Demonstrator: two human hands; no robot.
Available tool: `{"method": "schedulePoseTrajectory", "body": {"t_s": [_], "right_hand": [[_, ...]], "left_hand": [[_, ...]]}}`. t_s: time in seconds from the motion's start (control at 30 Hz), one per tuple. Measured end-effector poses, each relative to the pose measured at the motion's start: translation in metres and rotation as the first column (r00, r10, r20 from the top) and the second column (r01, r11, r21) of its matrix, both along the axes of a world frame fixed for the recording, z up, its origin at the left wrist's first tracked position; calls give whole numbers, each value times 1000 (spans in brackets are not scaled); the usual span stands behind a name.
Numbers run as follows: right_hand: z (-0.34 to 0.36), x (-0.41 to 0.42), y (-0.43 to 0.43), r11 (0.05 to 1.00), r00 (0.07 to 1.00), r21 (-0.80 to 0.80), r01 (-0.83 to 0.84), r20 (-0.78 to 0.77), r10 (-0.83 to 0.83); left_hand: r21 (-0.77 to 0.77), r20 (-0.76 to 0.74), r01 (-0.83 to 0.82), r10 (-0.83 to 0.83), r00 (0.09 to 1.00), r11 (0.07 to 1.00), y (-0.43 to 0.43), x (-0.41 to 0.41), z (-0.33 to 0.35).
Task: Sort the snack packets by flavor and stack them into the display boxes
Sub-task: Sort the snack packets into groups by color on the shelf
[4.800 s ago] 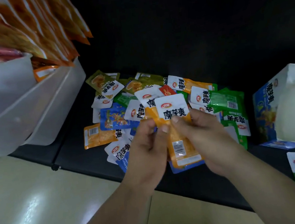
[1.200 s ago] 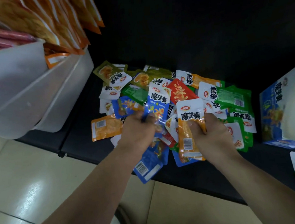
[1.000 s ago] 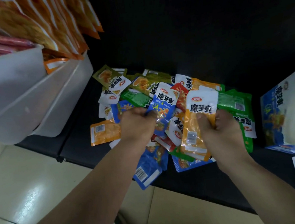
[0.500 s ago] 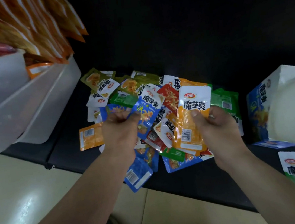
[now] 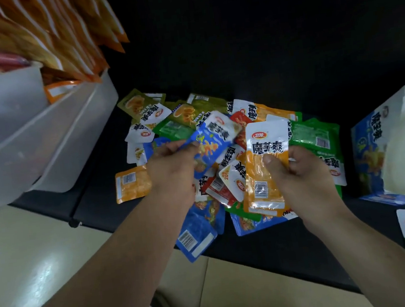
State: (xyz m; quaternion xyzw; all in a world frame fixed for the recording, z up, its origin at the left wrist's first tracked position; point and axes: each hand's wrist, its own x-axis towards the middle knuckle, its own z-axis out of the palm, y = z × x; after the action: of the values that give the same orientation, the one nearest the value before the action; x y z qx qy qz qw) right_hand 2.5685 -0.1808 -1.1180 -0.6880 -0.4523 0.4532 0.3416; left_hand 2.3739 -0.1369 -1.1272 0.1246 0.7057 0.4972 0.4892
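Heap of glossy flat packets (image 5: 182,115) on the matte black tabletop (image 5: 257,245), we record | left hand (image 5: 173,168) pinches a crinkled blue packet (image 5: 211,141) above it | right hand (image 5: 302,177) grips a rectangular orange packet (image 5: 263,184).

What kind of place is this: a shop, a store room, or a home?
Probably a shop: white bins of orange packets, a printed display box on the black shelf, and a pile of loose snack packets being sorted.
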Motion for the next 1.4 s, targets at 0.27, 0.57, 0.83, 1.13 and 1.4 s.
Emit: {"method": "schedulePoseTrajectory", "body": {"t_s": [0.27, 0.57, 0.83, 1.13, 1.4], "right_hand": [[9, 1, -13, 1000, 993, 8, 10, -119, -9], [33, 84, -85, 983, 954, -116, 144, -246, -169], [8, 147, -159, 907, 919, -261, 331, -127, -372], [10, 203, -194, 859, 847, -318, 402, -227, -480], [16, 236, -206, 832, 777, -300, 466, -312, -548]], "left_hand": [[-28, 87, 93, -90, 992, 995, -86, -4, 19], [26, -79, 352, -349, 934, 936, -115, 65, 41], [-137, -28, 567, -576, 817, 812, -147, 150, 28], [-247, 11, 727, -748, 663, 641, -159, 211, 17], [-219, -61, 846, -872, 486, 487, -142, 252, 36]]}}
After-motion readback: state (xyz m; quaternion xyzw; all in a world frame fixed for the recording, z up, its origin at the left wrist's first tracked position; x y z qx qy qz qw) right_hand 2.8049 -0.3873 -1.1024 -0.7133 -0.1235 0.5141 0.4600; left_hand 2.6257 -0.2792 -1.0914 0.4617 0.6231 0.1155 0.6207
